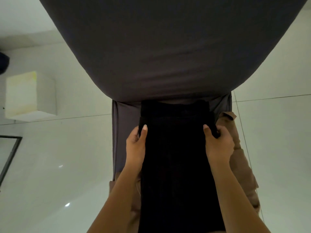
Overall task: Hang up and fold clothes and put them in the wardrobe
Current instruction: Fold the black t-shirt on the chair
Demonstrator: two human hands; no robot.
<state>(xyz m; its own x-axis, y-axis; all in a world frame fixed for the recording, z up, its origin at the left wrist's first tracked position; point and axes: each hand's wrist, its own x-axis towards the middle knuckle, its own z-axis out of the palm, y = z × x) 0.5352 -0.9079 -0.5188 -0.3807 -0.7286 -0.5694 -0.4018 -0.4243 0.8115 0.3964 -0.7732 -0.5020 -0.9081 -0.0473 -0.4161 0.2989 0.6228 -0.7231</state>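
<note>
A long black garment hangs down in front of me, its upper end folded over near the foot of a bed covered in a dark grey sheet. My left hand grips the garment's left edge, thumb on top. On the opposite edge, my right hand grips the fold with fingers curled round it. A tan garment shows behind the black one on the right and lower left.
Glossy white floor tiles surround the bed. A white box-like cube stands at the left. A dark frame edge lies at the far left, and a dark object sits at the left edge.
</note>
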